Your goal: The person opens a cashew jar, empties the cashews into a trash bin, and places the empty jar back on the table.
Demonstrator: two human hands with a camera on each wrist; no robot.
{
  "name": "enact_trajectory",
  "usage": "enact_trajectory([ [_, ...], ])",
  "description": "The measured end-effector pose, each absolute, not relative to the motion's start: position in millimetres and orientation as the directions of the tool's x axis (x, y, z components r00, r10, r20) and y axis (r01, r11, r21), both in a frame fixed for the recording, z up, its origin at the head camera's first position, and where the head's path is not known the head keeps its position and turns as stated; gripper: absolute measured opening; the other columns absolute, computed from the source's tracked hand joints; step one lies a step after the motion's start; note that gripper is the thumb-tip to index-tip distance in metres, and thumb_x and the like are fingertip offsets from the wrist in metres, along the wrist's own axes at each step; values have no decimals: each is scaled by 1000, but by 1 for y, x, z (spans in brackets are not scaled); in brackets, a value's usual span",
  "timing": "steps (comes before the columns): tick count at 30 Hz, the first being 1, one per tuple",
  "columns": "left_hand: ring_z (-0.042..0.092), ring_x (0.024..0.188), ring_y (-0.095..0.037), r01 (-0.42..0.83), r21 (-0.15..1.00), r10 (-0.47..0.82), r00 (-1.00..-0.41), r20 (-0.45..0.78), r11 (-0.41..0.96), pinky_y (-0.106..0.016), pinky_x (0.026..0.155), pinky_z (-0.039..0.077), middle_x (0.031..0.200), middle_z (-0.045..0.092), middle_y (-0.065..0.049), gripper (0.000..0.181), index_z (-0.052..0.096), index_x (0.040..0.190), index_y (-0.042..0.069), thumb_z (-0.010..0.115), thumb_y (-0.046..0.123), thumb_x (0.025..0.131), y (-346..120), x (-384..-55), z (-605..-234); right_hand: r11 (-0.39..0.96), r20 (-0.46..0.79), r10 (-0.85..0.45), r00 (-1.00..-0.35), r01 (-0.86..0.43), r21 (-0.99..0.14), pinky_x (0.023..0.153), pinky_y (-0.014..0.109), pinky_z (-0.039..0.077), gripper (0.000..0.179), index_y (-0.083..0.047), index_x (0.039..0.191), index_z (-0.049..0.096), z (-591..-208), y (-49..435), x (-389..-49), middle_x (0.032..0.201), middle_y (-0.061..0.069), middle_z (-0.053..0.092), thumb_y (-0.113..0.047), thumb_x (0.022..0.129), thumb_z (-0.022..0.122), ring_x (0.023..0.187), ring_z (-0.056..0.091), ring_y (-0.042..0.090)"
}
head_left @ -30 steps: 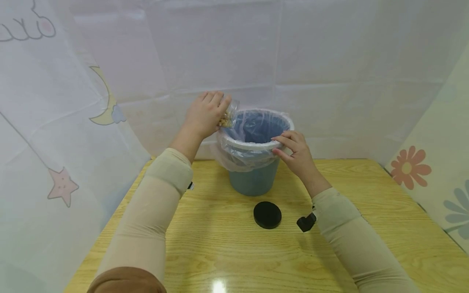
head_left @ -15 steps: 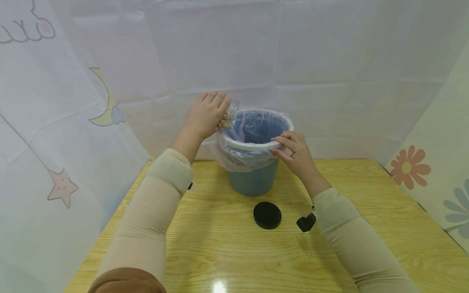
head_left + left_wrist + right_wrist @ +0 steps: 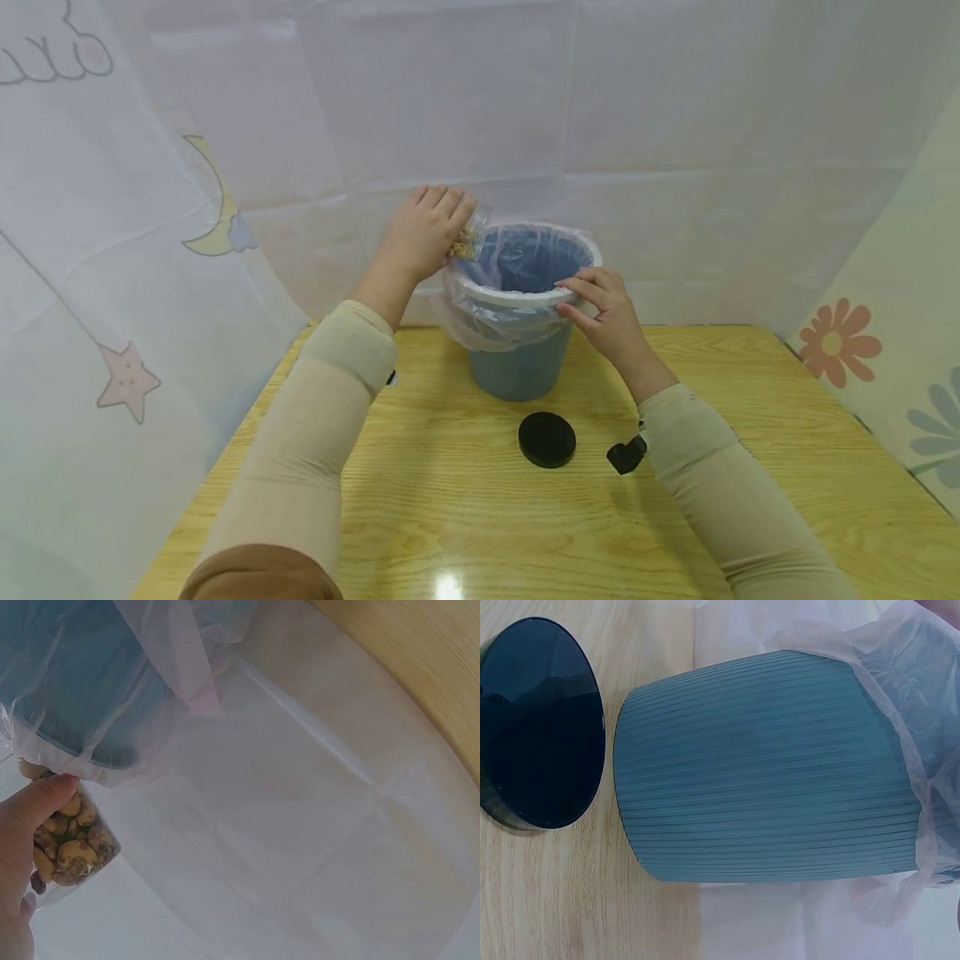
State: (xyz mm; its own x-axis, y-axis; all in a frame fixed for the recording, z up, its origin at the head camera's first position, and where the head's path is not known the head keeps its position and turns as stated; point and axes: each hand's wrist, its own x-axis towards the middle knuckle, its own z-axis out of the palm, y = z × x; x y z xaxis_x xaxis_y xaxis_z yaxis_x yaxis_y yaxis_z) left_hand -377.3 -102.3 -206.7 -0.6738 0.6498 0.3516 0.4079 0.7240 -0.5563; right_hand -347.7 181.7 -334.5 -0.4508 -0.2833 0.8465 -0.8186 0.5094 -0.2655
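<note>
My left hand grips a clear jar, tipped on its side over the left edge of a blue trash bin. Nuts in mixed browns are inside the jar in the left wrist view; its lower end is partly covered by my fingers. A thin translucent bag lines the bin and folds down over its white rim. With fingers over the rim and thumb outside, my right hand pinches the bin's right front edge. In the right wrist view the ribbed bin wall fills the middle.
A round black lid lies on the wooden table in front of the bin. Close behind the bin hangs a pale sheet; another printed sheet stands along the left side.
My left hand and the jar have shifted very slightly. The right hand, bin and lid stay where they were.
</note>
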Motion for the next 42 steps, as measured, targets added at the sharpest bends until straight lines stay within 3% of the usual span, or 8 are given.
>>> enact_trajectory([
  [16, 32, 126, -31, 418, -580, 689, -610, 391, 699, -44, 106, 25, 139, 34, -13, 82, 28, 141, 8, 74, 29, 76, -100, -381, -211, 513, 843, -282, -458, -815, -271, 89, 44, 33, 34, -4, 105, 67, -334, 181, -347, 104, 11, 55, -2, 72, 74, 105, 42, 29],
  [32, 31, 127, -30, 418, -573, 686, -609, 399, 705, -44, 107, 23, 139, 34, -13, 80, 27, 141, 9, 72, 28, 78, -101, -381, -213, 506, 854, -278, -441, -823, -260, 88, 44, 33, 36, -2, 105, 67, -336, 179, -348, 103, 11, 56, 1, 70, 74, 103, 43, 31],
  [42, 32, 127, -30, 429, -565, 691, -595, 410, 705, -44, 107, 24, 139, 35, -12, 71, 29, 140, 9, 68, 17, 82, -100, -383, -214, 508, 851, -284, -442, -822, -257, 90, 43, 33, 34, -4, 105, 67, -334, 180, -347, 103, 11, 56, -2, 72, 74, 104, 44, 29],
])
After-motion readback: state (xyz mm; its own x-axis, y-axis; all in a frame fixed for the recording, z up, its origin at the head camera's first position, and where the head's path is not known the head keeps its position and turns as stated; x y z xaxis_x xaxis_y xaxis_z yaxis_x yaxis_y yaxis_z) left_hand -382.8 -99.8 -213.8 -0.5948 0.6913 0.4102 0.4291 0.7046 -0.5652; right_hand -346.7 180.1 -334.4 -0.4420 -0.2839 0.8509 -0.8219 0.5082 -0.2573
